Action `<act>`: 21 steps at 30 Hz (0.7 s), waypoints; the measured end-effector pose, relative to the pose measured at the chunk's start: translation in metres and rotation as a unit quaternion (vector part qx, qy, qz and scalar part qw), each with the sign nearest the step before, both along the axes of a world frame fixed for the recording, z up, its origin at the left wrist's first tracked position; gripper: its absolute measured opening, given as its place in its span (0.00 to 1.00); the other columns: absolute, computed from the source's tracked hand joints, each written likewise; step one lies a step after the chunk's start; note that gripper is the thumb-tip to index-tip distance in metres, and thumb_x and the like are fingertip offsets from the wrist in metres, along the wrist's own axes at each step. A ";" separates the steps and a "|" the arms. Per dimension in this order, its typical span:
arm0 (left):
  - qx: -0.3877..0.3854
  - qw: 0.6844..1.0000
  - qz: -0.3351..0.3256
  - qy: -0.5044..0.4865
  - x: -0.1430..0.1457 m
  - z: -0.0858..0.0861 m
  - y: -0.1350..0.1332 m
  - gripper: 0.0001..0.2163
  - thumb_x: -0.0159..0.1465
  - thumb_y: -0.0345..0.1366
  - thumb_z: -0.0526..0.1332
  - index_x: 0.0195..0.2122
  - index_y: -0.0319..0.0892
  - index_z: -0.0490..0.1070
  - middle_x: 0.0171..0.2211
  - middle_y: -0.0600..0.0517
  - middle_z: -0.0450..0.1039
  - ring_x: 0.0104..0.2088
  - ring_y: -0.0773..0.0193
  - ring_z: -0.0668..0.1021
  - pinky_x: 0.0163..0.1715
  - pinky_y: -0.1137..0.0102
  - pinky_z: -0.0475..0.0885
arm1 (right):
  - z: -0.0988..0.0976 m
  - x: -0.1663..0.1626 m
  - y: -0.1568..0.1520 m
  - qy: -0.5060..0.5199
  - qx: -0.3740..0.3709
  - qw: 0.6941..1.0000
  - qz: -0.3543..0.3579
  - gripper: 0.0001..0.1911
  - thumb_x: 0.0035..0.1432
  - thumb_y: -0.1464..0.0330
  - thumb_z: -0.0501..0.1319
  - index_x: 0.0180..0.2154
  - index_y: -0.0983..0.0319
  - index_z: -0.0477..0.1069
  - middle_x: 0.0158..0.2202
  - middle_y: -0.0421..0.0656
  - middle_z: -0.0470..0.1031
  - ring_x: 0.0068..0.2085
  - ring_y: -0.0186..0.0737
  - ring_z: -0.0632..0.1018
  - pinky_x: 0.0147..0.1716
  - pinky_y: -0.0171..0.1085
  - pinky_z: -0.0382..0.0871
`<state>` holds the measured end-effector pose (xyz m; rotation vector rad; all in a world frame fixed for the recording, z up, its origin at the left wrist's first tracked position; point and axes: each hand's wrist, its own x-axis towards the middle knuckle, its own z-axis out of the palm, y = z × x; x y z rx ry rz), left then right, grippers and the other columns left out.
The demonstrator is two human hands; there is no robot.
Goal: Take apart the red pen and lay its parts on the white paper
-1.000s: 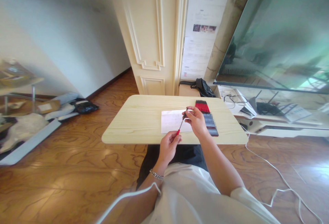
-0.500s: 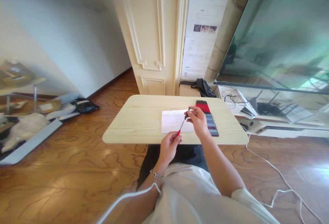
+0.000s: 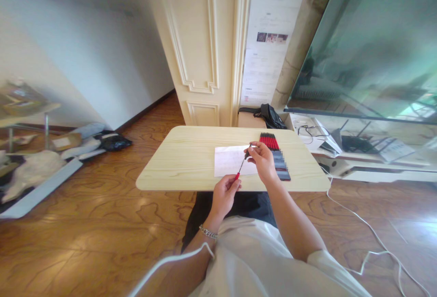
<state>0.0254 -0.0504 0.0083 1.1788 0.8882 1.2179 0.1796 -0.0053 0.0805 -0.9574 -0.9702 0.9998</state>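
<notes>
A thin red and black pen (image 3: 241, 166) is held over the near edge of the light wooden table (image 3: 177, 160). My left hand (image 3: 225, 193) pinches its red lower end. My right hand (image 3: 262, 159) is closed on its upper black end, just above a white sheet of paper (image 3: 227, 160). Right of my right hand lies a row of several red and black pens (image 3: 269, 141) on a dark pack (image 3: 282, 169).
A large glass screen (image 3: 368, 47) leans at the right above a low shelf with cables and a router (image 3: 351, 143). A white cable (image 3: 368, 242) trails over the wooden floor. A black bag (image 3: 269, 116) sits behind the table. Clutter (image 3: 41, 160) lies at the left.
My right hand has shifted slightly along the pen's upper end. The left hand and the pen stay almost still.
</notes>
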 end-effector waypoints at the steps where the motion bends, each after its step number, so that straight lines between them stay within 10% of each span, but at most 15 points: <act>1: 0.001 1.000 0.000 0.000 0.000 0.000 0.000 0.16 0.56 0.46 0.65 0.39 0.39 0.72 0.33 0.48 0.77 0.31 0.64 0.79 0.34 0.69 0.74 | 0.000 0.000 0.000 0.000 0.000 1.000 -0.001 0.18 0.51 0.59 0.65 0.41 0.59 0.65 0.31 0.40 0.77 0.30 0.34 0.76 0.27 0.31 0.68; 21: -0.001 1.000 -0.013 0.003 0.000 -0.003 0.000 0.15 0.57 0.44 0.65 0.40 0.39 0.72 0.34 0.47 0.77 0.32 0.63 0.79 0.36 0.68 0.74 | -0.003 0.001 0.001 -0.039 0.008 0.999 -0.006 0.18 0.52 0.59 0.64 0.42 0.59 0.65 0.31 0.41 0.77 0.30 0.36 0.76 0.27 0.33 0.69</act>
